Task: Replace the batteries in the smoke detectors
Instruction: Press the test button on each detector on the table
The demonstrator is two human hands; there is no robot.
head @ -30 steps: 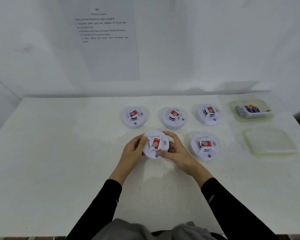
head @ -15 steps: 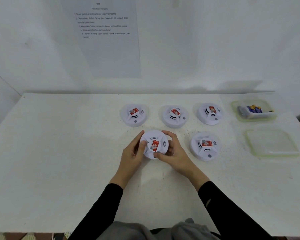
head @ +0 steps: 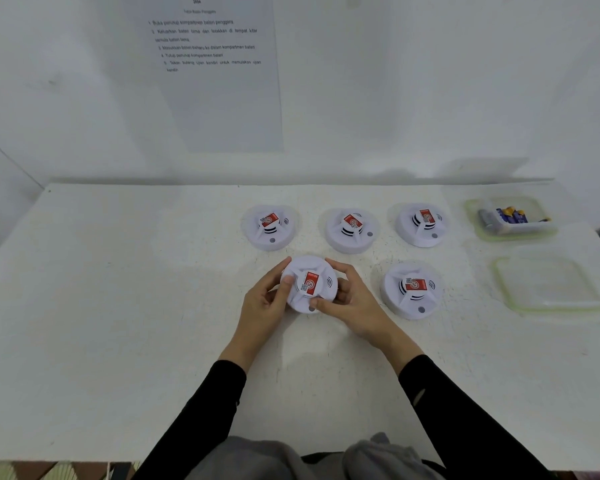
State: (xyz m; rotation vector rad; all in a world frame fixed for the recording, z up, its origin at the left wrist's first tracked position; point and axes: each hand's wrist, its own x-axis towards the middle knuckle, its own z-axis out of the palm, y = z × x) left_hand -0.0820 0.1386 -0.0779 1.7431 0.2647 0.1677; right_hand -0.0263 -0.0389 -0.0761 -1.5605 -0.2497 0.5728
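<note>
A round white smoke detector (head: 309, 284) with a red label is held between both hands over the middle of the white table (head: 118, 306). My left hand (head: 265, 303) grips its left rim, thumb on top. My right hand (head: 352, 301) grips the right rim, thumb along the near edge. Three more detectors stand in a row behind: left detector (head: 270, 227), middle detector (head: 352, 230), right detector (head: 423, 224). Another detector (head: 412, 289) sits to the right of my hands.
A clear container (head: 534, 228) with several batteries stands at the back right. A flat clear lid (head: 548, 284) lies in front of it. A printed instruction sheet (head: 215, 71) hangs on the wall behind the table.
The held detector has turned slightly in my hands, and my right thumb has slid along its near edge. The other detectors have not moved.
</note>
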